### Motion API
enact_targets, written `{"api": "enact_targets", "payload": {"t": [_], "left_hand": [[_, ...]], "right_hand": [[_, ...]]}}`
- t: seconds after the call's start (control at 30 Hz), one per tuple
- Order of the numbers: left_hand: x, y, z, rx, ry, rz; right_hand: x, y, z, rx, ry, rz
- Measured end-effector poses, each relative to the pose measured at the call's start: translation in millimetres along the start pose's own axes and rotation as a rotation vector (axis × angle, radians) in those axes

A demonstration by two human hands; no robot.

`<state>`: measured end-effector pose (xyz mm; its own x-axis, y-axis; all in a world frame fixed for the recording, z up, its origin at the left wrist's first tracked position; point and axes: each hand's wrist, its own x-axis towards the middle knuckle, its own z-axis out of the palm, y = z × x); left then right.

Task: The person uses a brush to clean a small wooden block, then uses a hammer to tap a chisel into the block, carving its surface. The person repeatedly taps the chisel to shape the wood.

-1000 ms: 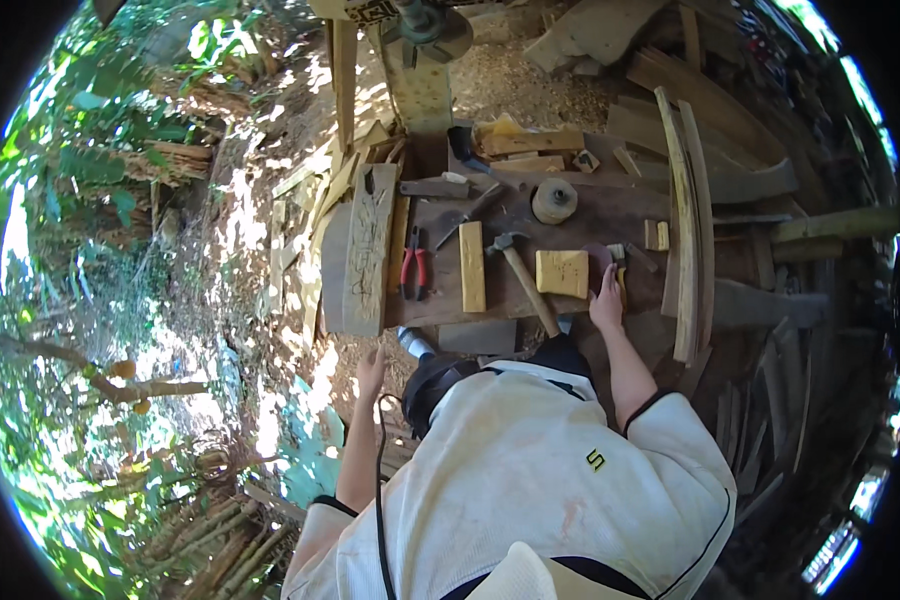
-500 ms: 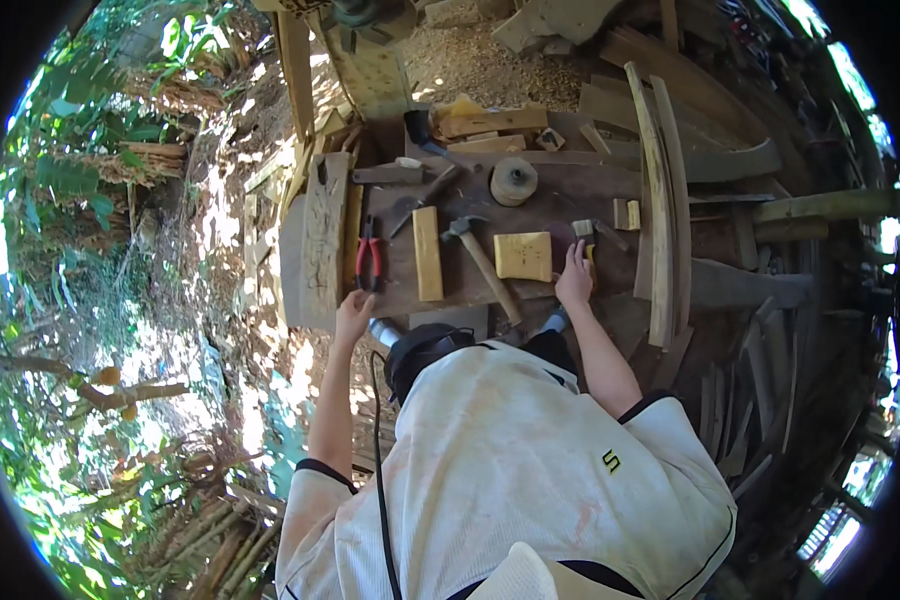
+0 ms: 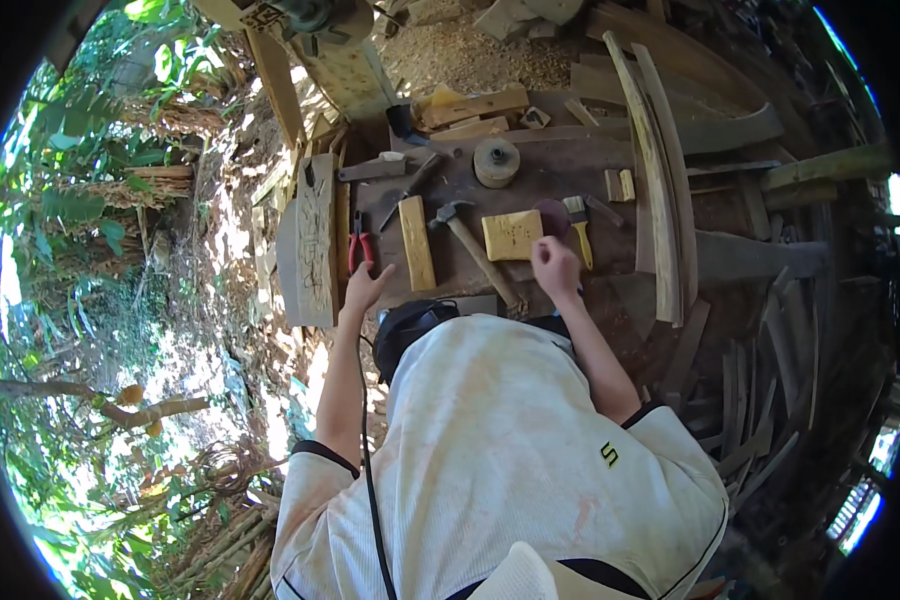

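My left hand is at the bench's front left, thumb spread, fingertips at the handles of red-handled pliers. My right hand is curled by the lower right corner of a yellowish wooden block; whether it grips anything is hidden. Between my hands lie a long wooden piece and a claw hammer. A yellow-handled brush and a dark round disc lie beside the block. Behind them are a cylindrical object and a dark long-handled tool.
A weathered board edges the bench's left; long planks line its right. Wood scraps lie along the back, below a mounted machine. Small blocks sit near the planks. Foliage and dirt lie left, stacked wood right.
My left hand has risen toward the pliers, thumb spreading. My right hand has moved from beside the brush to the block's corner and curled. My body leans further over the bench.
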<state>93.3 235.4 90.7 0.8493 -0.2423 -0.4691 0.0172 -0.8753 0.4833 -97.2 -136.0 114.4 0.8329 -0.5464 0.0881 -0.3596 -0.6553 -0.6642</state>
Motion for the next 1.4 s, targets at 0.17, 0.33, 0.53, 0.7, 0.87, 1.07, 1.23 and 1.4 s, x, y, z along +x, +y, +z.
{"api": "enact_targets", "payload": {"t": [0.17, 0.33, 0.53, 0.7, 0.87, 1.07, 1.23, 1.4], "left_hand": [[10, 3, -13, 0.240, -0.210, 0.064], [14, -1, -17, 0.156, -0.311, 0.105], [11, -12, -15, 0.110, -0.306, 0.094], [16, -23, -17, -0.036, -0.411, 0.030], [9, -20, -11, -0.092, -0.399, 0.019], [-4, -17, -14, -0.074, -0.418, 0.020], [1, 17, -24, -0.012, -0.396, 0.043], [29, 48, -17, 0.287, -0.032, 0.154]], "right_hand": [[-13, -48, 17, -0.338, -0.557, -0.080], [-23, -47, 41, -0.483, -0.603, -0.193], [-28, -34, 61, -0.529, -0.523, -0.209], [-27, -36, 65, -0.279, -0.588, 0.029], [-26, -38, 53, 0.213, -0.653, 0.299], [-53, -27, -3, 0.222, -0.271, -0.059], [-66, -30, -54, 0.514, -0.183, 0.194], [-64, -23, -60, 0.533, 0.036, 0.326]]}}
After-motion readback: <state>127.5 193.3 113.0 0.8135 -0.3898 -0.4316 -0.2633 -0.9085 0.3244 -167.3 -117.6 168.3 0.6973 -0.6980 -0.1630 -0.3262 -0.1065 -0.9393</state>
